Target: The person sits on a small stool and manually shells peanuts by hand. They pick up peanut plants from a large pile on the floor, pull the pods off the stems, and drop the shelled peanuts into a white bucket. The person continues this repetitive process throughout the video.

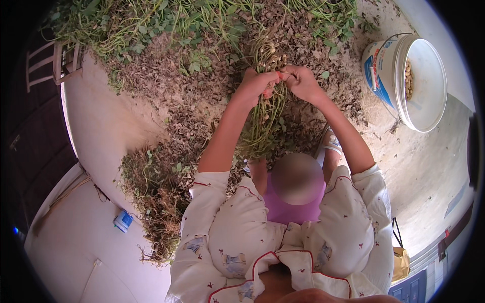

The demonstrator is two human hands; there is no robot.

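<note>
My left hand [254, 85] is closed around a bunch of uprooted peanut plants [265, 123], whose green stems hang toward my feet. Pale peanut pods [269, 49] and roots stick out beyond the grip. Thumb and fingers of my right hand [304, 84] are pinched together at the root end, against my left fingertips. What lies exactly between the right fingertips is too small to tell. Off to the right, a white plastic bucket [384, 75] leans with its mouth toward me, and shelled-on peanuts [408, 80] lie inside it.
Green peanut vines [151, 22] are heaped along the far side. Dry leaves [182, 102] cover the floor, with a pile of withered plants [163, 204] at left. A purple seat [293, 214] shows between my knees. A wooden chair [57, 62] and a blue container [123, 221] stand left.
</note>
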